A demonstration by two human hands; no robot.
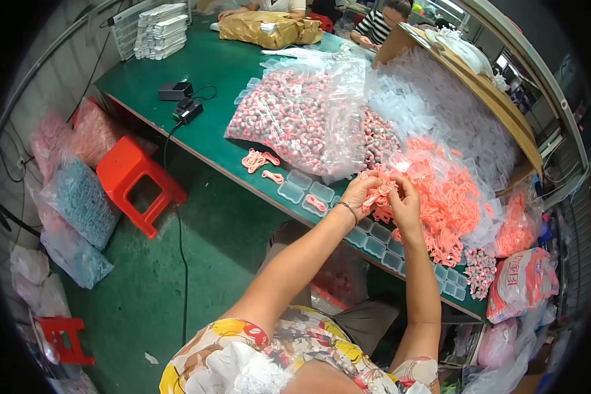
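Note:
Both hands are together over the front edge of the green table. My left hand (360,196) is closed around a bunch of coral cords (378,195). The fingers of my right hand (406,202) pinch at the same bunch from its right side. Just beyond and to the right lies a big tangled heap of coral cords (443,220). Small clear plastic cases (374,247) stand in rows along the edge, partly behind my forearms. One case to the left contains a looped cord (316,203). More looped cords (256,160) lie on the tabletop further left.
A large clear bag of small pink and grey pieces (282,118) lies behind the cases. A tipped carton (505,105) spills clear plastic parts at right. Black devices with a cable (188,110) sit at left. A red stool (141,180) stands on the floor. People sit across the table.

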